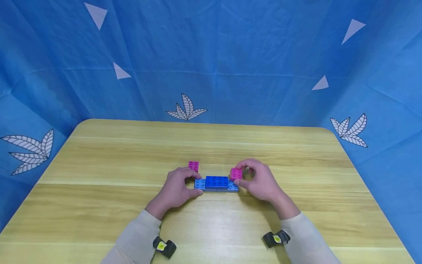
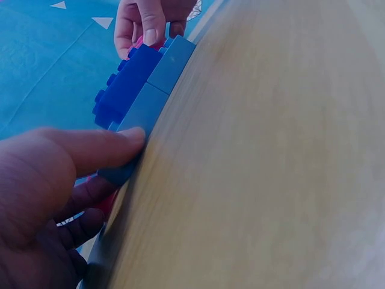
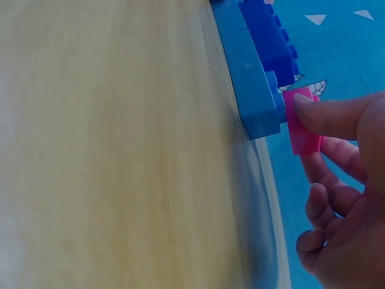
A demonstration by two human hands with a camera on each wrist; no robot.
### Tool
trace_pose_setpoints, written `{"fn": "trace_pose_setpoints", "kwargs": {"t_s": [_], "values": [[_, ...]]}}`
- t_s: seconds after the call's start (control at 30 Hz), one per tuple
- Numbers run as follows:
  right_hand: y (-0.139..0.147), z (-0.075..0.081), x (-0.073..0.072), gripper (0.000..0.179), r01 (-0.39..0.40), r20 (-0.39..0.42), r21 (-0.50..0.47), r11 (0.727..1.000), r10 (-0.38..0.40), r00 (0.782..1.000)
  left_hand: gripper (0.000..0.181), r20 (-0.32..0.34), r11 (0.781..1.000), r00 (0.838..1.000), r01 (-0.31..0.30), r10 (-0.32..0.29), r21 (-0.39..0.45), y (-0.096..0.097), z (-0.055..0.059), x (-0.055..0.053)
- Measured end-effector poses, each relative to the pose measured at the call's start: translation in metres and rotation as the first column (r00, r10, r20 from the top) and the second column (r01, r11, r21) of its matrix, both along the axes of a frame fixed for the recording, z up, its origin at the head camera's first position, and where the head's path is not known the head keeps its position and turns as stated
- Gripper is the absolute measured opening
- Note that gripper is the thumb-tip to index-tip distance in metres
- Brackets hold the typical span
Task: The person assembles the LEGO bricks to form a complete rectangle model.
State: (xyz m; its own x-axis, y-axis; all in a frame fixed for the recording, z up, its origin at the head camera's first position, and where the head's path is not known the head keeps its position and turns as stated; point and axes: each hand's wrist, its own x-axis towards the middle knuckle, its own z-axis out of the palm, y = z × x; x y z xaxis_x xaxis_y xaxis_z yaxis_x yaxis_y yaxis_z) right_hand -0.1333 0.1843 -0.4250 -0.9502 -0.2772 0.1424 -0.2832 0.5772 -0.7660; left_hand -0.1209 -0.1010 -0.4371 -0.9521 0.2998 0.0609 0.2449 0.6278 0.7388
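Two light blue toy building bricks (image 1: 199,184) lie end to end on the table, and a dark blue brick (image 1: 216,182) is stacked across their seam. My left hand (image 1: 178,187) holds the left end of the light blue row, thumb on the near side and index finger behind. Between thumb and fingers, my right hand (image 1: 259,181) pinches a small pink brick (image 3: 302,123) right at the studs of the row's right end. That pink brick is tilted in the right wrist view. A second pink brick (image 1: 193,166) sits just behind my left fingers, partly covered by them.
The wood-grain table (image 1: 211,227) reaches back to a blue cloth backdrop (image 1: 211,44) with white leaf and triangle prints. Black wrist straps with small devices (image 1: 165,248) sit on both sleeves.
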Motion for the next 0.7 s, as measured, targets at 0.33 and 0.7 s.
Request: {"fn": "trace_pose_setpoints", "kwargs": {"t_s": [0.33,0.7], "values": [[0.0,0.002,0.008,0.03,-0.064,0.007,0.006,0.998,0.063,0.998,0.034,-0.018,1.0,1.0,0.011,-0.011,0.002,0.0,0.001,-0.001],[-0.001,0.003,0.012,0.033,-0.111,0.004,0.005,0.994,0.111,0.994,0.034,0.005,1.0,1.0,0.007,-0.007,0.006,0.0,0.001,-0.001]]}}
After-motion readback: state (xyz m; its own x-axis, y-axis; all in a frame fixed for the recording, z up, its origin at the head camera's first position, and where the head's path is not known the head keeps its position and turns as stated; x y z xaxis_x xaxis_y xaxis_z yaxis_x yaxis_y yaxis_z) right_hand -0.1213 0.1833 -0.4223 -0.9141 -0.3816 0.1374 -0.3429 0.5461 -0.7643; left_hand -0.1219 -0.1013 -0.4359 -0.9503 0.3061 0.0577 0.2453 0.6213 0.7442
